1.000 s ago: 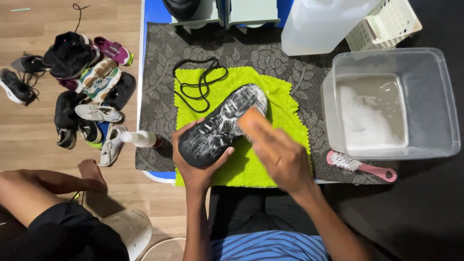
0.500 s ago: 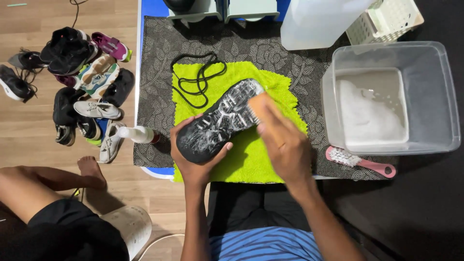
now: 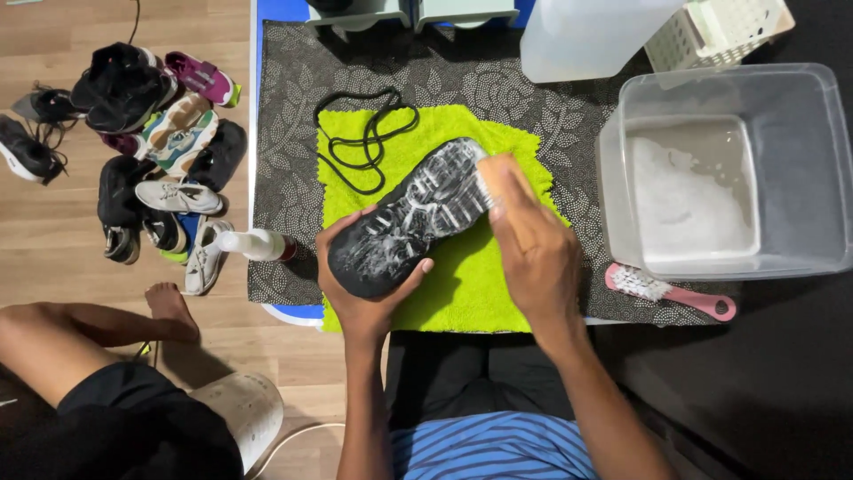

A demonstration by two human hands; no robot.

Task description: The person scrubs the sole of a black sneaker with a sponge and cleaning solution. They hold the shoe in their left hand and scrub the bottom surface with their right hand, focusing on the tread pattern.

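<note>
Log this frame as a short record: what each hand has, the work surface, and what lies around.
left hand: grips the heel end of a dark shoe, sole up, soapy
right hand: presses a wooden brush on the sole near the toe
under shoe: green cloth on a patterned mat
on cloth: black laces, loose
right of mat: clear tub with foamy water; pink brush in front of it
mat's left edge: spray bottle, lying down
floor, left: shoe pile; another person's leg
</note>
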